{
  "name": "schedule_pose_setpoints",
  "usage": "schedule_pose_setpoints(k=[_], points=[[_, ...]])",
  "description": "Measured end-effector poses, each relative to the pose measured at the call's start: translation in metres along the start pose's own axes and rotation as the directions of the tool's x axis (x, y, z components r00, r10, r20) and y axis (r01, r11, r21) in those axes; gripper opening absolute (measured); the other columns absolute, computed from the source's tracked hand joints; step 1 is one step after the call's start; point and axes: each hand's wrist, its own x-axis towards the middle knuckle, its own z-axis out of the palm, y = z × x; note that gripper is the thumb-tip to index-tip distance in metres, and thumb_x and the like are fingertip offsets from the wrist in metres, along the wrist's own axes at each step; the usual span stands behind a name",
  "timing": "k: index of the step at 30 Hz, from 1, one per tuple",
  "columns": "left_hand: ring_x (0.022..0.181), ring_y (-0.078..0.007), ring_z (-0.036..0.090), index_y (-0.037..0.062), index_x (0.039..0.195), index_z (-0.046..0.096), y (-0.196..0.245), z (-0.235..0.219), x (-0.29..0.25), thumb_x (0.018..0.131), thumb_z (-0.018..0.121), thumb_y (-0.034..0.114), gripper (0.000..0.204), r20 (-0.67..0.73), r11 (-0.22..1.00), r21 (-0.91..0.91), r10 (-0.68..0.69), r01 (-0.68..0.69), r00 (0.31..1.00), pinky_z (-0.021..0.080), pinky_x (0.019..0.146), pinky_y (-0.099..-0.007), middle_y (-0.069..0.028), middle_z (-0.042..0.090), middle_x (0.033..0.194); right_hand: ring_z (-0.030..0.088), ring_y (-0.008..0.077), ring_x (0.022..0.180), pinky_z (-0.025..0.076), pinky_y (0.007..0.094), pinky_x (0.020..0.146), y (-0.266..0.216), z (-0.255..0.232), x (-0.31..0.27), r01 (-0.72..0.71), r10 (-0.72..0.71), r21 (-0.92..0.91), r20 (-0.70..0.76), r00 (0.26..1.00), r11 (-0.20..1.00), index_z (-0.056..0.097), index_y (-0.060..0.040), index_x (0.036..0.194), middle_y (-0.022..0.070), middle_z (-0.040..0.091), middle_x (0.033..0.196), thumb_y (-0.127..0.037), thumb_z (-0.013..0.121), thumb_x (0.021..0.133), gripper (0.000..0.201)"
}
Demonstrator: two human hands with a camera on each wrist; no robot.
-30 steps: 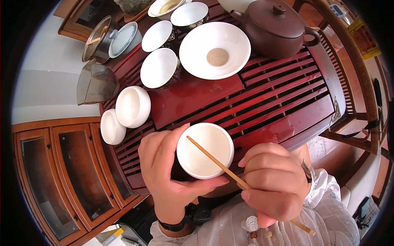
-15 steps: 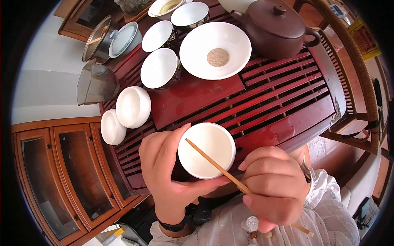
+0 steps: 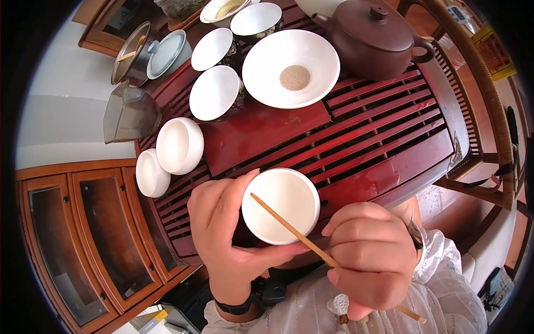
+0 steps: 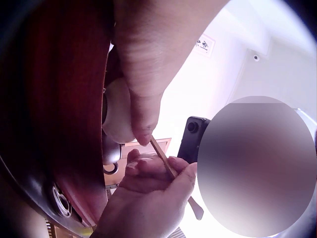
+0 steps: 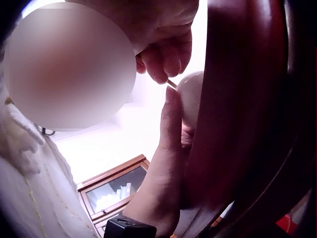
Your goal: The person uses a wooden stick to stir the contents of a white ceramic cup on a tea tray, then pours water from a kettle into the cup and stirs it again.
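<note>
My left hand [image 3: 222, 222] grips a plain white cup [image 3: 278, 200] from its left side, with the thumb along the near wall and the fingers round the far side. The cup's mouth tilts toward the head camera, and its inside looks bare. In my right hand [image 3: 370, 253] is a slim wooden stick [image 3: 292, 228], held in curled fingers. Its front end lies across the cup's mouth in the head view, while its tail sticks out below the hand. The left wrist view shows the left thumb [image 4: 145, 116] against the cup [image 4: 118, 111] and a flattened tail on the stick [image 4: 195, 208].
Two small white cups [image 3: 181, 146] stand left on the slatted red tea tray [image 3: 256, 139]. Behind are dark patterned cups [image 3: 214, 93] with white insides, a wide white bowl [image 3: 258, 69] with a strainer centre, and a brown teapot [image 3: 372, 44]. A glass pitcher [image 3: 129, 114] stands at the left edge.
The stick's tip has dropped slightly toward the near side inside the cup's outline, and the right hand has shifted a little nearer the body. The cup has barely moved.
</note>
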Motion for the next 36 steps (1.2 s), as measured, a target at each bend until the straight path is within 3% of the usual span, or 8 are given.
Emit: schedule_pose_setpoints(k=[2, 5, 12, 14, 21, 23, 26, 36], points=[[0.088, -0.0252, 0.057, 0.0027, 0.110, 0.066, 0.000, 0.000, 0.000, 0.044, 0.091, 0.047, 0.083, 0.003, 1.000, -0.004, 0.002, -0.002, 1.000, 0.043, 0.078, -0.0381, -0.0068, 0.061, 0.097, 0.054, 0.0224, 0.054, 0.052, 0.0400, 0.059, -0.002, 0.001, 0.000, -0.013, 0.013, -0.016, 0.006, 1.000, 1.000, 0.050, 0.0015, 0.092, 0.0110, 0.056, 0.064, -0.036, 0.046, 0.102, 0.039], [0.087, -0.0251, 0.057, 0.0024, 0.110, 0.066, -0.002, 0.000, 0.000, 0.044, 0.091, 0.048, 0.084, 0.002, 1.000, 0.004, 0.014, -0.014, 1.000, 0.043, 0.078, -0.0380, -0.0068, 0.061, 0.097, 0.052, 0.0269, 0.062, 0.048, 0.0388, 0.060, 0.001, 0.000, -0.003, -0.018, 0.016, -0.037, -0.038, 0.999, 0.999, 0.056, 0.0005, 0.086, 0.0106, 0.052, 0.075, -0.025, 0.066, 0.090, 0.028], [0.087, -0.0257, 0.057, 0.0022, 0.110, 0.066, -0.003, 0.001, -0.001, 0.044, 0.090, 0.051, 0.085, -0.012, 1.000, -0.027, 0.009, -0.009, 1.000, 0.043, 0.079, -0.0381, -0.0070, 0.062, 0.097, 0.051, 0.0269, 0.058, 0.048, 0.0388, 0.056, 0.005, -0.017, -0.005, -0.023, 0.024, 0.013, -0.062, 0.998, 1.000, 0.058, 0.0042, 0.089, 0.0124, 0.053, 0.072, -0.026, 0.059, 0.095, 0.031], [0.087, -0.0258, 0.058, 0.0021, 0.110, 0.066, -0.001, 0.001, -0.001, 0.044, 0.090, 0.051, 0.085, -0.009, 0.999, -0.029, 0.013, -0.013, 1.000, 0.043, 0.079, -0.0382, -0.0071, 0.062, 0.096, 0.049, 0.0144, 0.044, 0.050, 0.0331, 0.052, 0.001, -0.018, 0.001, -0.098, 0.095, -0.075, -0.039, 0.995, 0.992, 0.048, -0.0042, 0.089, 0.0029, 0.055, 0.056, -0.035, 0.035, 0.104, 0.037], [0.087, -0.0258, 0.058, 0.0020, 0.111, 0.065, 0.001, 0.001, -0.001, 0.043, 0.091, 0.051, 0.087, -0.008, 1.000, -0.018, 0.001, -0.001, 1.000, 0.043, 0.079, -0.0383, -0.0071, 0.062, 0.097, 0.048, 0.0149, 0.044, 0.050, 0.0328, 0.052, 0.001, -0.017, -0.001, -0.097, 0.095, -0.064, -0.028, 0.995, 0.993, 0.049, -0.0037, 0.091, 0.0028, 0.055, 0.057, -0.036, 0.037, 0.104, 0.037], [0.087, -0.0258, 0.057, 0.0020, 0.111, 0.065, 0.002, 0.000, -0.001, 0.043, 0.091, 0.050, 0.087, -0.002, 1.000, -0.007, -0.002, 0.002, 1.000, 0.043, 0.079, -0.0383, -0.0070, 0.062, 0.097, 0.051, 0.0266, 0.057, 0.047, 0.0394, 0.055, 0.002, -0.015, -0.006, -0.045, 0.047, 0.033, -0.035, 0.998, 0.998, 0.058, 0.0037, 0.089, 0.0124, 0.053, 0.073, -0.027, 0.059, 0.095, 0.031], [0.087, -0.0258, 0.057, 0.0020, 0.111, 0.065, 0.002, 0.000, -0.001, 0.043, 0.091, 0.050, 0.087, 0.016, 1.000, 0.005, -0.008, 0.008, 1.000, 0.043, 0.079, -0.0382, -0.0068, 0.062, 0.097, 0.052, 0.0181, 0.050, 0.050, 0.0355, 0.055, 0.003, -0.008, -0.001, -0.085, 0.083, -0.049, -0.035, 0.996, 0.995, 0.051, -0.0007, 0.093, 0.0066, 0.056, 0.060, -0.034, 0.040, 0.104, 0.037], [0.087, -0.0260, 0.058, 0.0024, 0.111, 0.066, -0.001, 0.001, 0.000, 0.042, 0.092, 0.046, 0.085, -0.016, 1.000, -0.005, 0.026, -0.026, 1.000, 0.044, 0.079, -0.0383, -0.0073, 0.062, 0.097, 0.053, 0.0216, 0.052, 0.052, 0.0389, 0.056, 0.000, 0.000, -0.001, -0.021, 0.017, -0.082, -0.045, 0.999, 0.996, 0.050, 0.0014, 0.088, 0.0104, 0.055, 0.062, -0.037, 0.043, 0.103, 0.042]])
